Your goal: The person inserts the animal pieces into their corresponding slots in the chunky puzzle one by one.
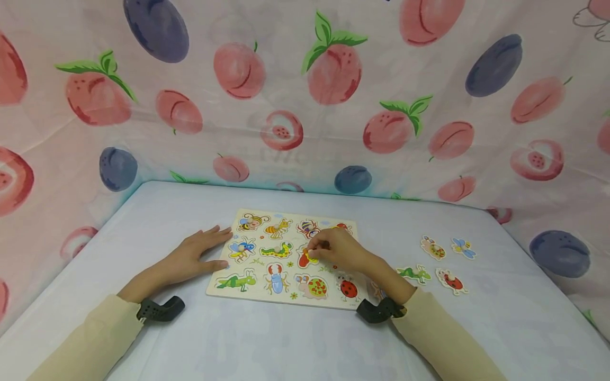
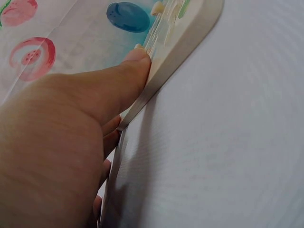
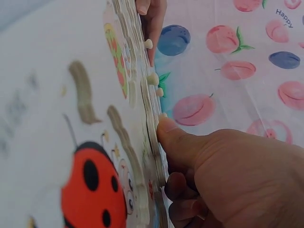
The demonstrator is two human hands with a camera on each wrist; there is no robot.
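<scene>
A wooden insect puzzle board (image 1: 259,264) lies flat on the table, with bug pictures in rows and small knobs on several of them. My right hand (image 1: 343,248) reaches over its right half and pinches a red-and-yellow bug puzzle piece (image 1: 304,258) at the middle row. In the right wrist view the thumb (image 3: 178,142) is at the piece's edge; the other fingers are curled under and partly hidden. My left hand (image 1: 195,251) rests at the board's left edge, fingers extended. Its thumb (image 2: 128,78) touches the rim of the board in the left wrist view.
Loose pieces lie right of the board: a snail (image 1: 433,247), a blue-winged bug (image 1: 464,248), a grasshopper (image 1: 415,273) and a ladybug (image 1: 451,281). Another piece (image 1: 377,291) is partly hidden by the right wrist. A fruit-print cloth (image 1: 295,174) hangs behind the table.
</scene>
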